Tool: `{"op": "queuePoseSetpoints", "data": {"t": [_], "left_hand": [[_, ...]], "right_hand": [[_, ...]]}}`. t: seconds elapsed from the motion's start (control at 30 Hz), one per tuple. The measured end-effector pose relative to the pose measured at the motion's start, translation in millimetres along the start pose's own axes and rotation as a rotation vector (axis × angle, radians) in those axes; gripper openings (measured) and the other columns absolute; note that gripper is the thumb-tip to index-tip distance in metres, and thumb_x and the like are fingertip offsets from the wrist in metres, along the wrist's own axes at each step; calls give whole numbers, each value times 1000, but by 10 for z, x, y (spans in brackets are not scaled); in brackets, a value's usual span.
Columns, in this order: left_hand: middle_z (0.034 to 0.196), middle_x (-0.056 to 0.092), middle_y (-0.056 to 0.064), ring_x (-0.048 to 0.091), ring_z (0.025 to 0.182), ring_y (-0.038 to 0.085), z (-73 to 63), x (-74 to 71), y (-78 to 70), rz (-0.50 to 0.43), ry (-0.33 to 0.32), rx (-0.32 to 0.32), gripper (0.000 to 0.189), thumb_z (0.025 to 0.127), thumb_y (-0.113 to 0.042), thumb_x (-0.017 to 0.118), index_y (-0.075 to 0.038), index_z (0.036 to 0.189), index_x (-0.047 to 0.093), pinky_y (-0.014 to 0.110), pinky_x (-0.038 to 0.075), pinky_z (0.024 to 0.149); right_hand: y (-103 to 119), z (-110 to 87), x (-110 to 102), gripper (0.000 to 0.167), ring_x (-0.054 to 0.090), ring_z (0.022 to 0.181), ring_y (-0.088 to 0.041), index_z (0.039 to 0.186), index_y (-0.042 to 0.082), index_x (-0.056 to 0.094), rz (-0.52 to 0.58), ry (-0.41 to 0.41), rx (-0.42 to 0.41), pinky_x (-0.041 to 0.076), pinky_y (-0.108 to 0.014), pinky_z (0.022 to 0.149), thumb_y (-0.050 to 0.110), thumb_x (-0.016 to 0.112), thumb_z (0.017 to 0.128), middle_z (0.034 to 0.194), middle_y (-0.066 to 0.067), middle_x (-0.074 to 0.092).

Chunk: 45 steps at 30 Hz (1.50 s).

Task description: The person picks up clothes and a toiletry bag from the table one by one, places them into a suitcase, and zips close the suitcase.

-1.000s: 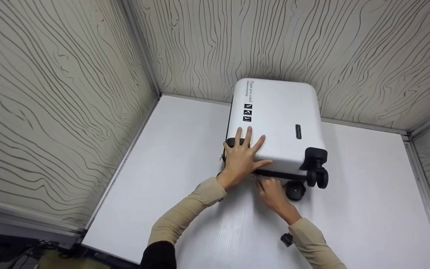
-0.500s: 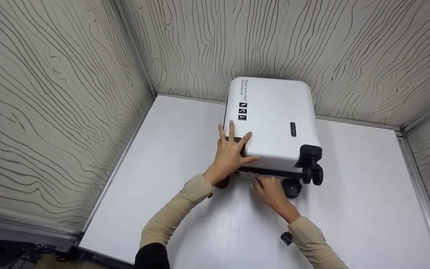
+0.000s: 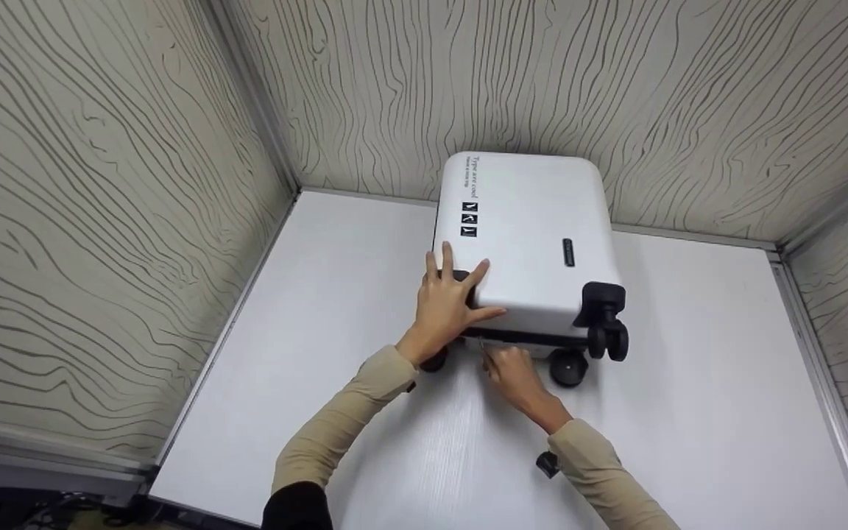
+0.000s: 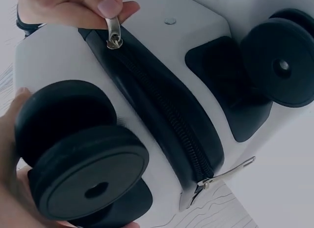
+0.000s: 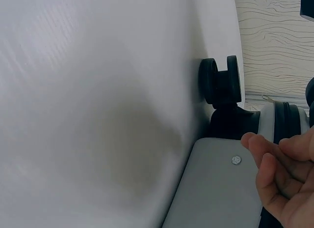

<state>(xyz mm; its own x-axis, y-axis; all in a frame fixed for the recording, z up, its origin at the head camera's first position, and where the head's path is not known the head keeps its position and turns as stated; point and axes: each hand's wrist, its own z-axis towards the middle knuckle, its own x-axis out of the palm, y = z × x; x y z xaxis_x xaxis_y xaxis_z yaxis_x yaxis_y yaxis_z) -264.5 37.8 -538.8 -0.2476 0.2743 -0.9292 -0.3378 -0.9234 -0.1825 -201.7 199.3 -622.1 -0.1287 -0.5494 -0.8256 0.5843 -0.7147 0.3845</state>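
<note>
A white hard-shell suitcase (image 3: 534, 206) lies on its broad side, its black wheels towards me. My left hand (image 3: 442, 302) rests on its near left corner with fingers spread, across the black wheel mount. In the left wrist view, part of that hand shows behind a double wheel (image 4: 93, 174). My right hand (image 3: 516, 377) is low at the wheel end, pinching a metal zipper pull (image 4: 114, 29) between thumb and finger. The black zipper (image 4: 167, 110) runs between the two shells, and a second zipper pull (image 4: 230, 173) hangs at the corner. Its teeth look closed between the pulls.
Under the suitcase is a white tabletop (image 3: 306, 294), bounded by wood-patterned panels (image 3: 365, 88) at the back and sides. More wheels (image 3: 606, 338) jut from the near right corner. A small black device (image 3: 548, 464) is at my right sleeve.
My left hand has slid left towards the suitcase's corner edge. The right hand keeps its place at the zipper. The whole head view has shifted slightly.
</note>
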Motion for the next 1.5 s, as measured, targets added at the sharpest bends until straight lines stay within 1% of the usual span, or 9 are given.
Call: {"op": "queuePoseSetpoints", "data": {"t": [0.37, 0.7, 0.93, 1.07, 1.13, 1.2, 1.3, 1.4, 1.5], "left_hand": [[152, 29, 32, 35, 132, 56, -58, 16, 62, -13, -50, -17, 89, 69, -84, 59, -37, 145, 51, 52, 54, 84], [152, 29, 33, 34, 132, 57, -41, 0, 108, -38, -77, -21, 90, 68, -83, 62, -36, 144, 52, 52, 54, 82], [153, 28, 32, 35, 133, 56, -7, -36, 88, -29, -27, 43, 87, 75, -81, 58, -34, 148, 48, 50, 56, 80], [156, 24, 29, 30, 137, 54, -8, -50, 161, -152, 5, 63, 79, 82, -75, 57, -31, 147, 49, 49, 57, 72], [155, 29, 26, 33, 138, 49, -14, -40, 240, -263, -34, 55, 67, 90, -65, 57, -25, 143, 55, 50, 57, 76], [150, 42, 22, 43, 134, 41, -25, -17, 338, -383, -114, 30, 51, 98, -51, 56, -16, 135, 63, 47, 56, 82], [129, 62, 15, 63, 113, 28, -65, 38, 501, -505, -255, -36, 30, 104, -26, 54, -6, 121, 68, 40, 55, 84], [104, 71, 10, 69, 88, 20, -133, 114, 645, -521, -314, -104, 21, 102, -10, 53, -2, 113, 69, 34, 56, 71], [91, 73, 7, 69, 77, 18, -206, 194, 746, -499, -289, -139, 19, 99, -4, 55, -2, 110, 69, 36, 55, 65]], "right_hand": [[12, 67, 44, 22, 57, 52, -35, 68, 4, 55, -10, -14, -80, 45, -49, 47, -11, 70, 70, 57, -11, 56], [67, 144, 70, 18, 55, 49, -32, 66, 4, 55, -13, -3, -69, 45, -47, 47, -10, 67, 71, 54, -9, 54], [40, 64, 61, 18, 63, 56, -28, 73, 4, 67, 37, 16, 24, 51, -46, 52, -5, 68, 88, 61, -3, 64], [4, 61, 29, 17, 61, 55, -27, 74, 6, 66, 22, -19, 37, 50, -48, 51, 1, 68, 90, 61, -4, 61], [-20, 70, 0, 13, 59, 53, -25, 76, 5, 68, 25, -49, 48, 49, -46, 49, 1, 69, 89, 61, -5, 61], [-49, 78, -30, 9, 56, 51, -19, 79, 3, 70, 40, -65, 71, 47, -41, 47, 2, 70, 88, 61, -5, 62], [-84, 73, -72, 9, 50, 50, -10, 80, 3, 73, 80, -64, 108, 44, -32, 45, 6, 72, 88, 63, -2, 65], [-108, 62, -100, 10, 46, 50, -5, 81, 3, 74, 100, -50, 120, 42, -27, 46, 9, 73, 89, 63, 0, 65], [-115, 46, -117, 9, 44, 50, -4, 82, 4, 74, 101, -39, 119, 41, -27, 46, 10, 73, 89, 63, 1, 64]]}}
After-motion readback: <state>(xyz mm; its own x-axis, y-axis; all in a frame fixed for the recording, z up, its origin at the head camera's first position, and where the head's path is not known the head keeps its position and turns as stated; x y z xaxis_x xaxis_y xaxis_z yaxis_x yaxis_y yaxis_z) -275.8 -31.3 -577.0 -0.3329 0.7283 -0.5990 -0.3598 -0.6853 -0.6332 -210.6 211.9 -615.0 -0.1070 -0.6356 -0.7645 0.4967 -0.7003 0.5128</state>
